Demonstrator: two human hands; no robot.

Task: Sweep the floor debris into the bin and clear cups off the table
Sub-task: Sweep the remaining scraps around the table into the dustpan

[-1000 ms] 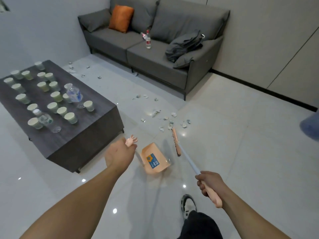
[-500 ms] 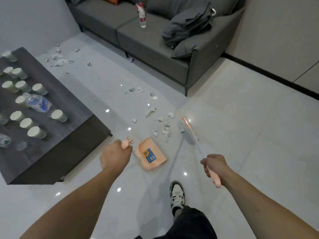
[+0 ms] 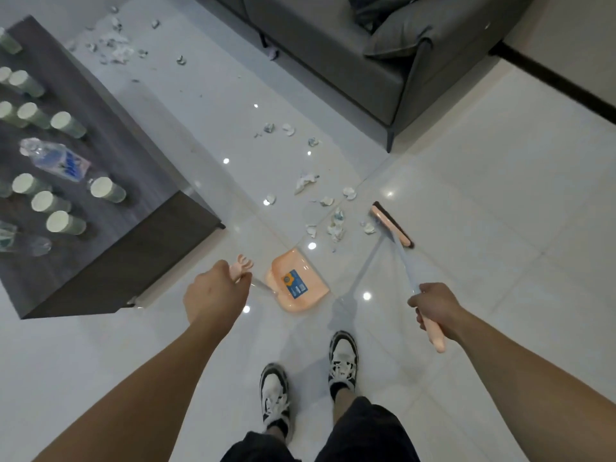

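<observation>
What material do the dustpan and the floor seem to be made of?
The dustpan looks like smooth moulded plastic: even peach colour, rounded edges, soft sheen. The floor looks like glossy polished tile, likely ceramic: thin joint lines and sharp lamp reflections.

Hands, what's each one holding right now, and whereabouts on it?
The left hand grips the dustpan by the top of its long handle. The right hand grips the broom near the upper end of its stick.

A left hand (image 3: 216, 295) grips a peach dustpan (image 3: 297, 284) set on the floor beside the coffee table (image 3: 140, 208); the right hand (image 3: 433, 303) holds a broom (image 3: 391, 224) beyond the dustpan, against scattered paper scraps (image 3: 336, 225).
</observation>
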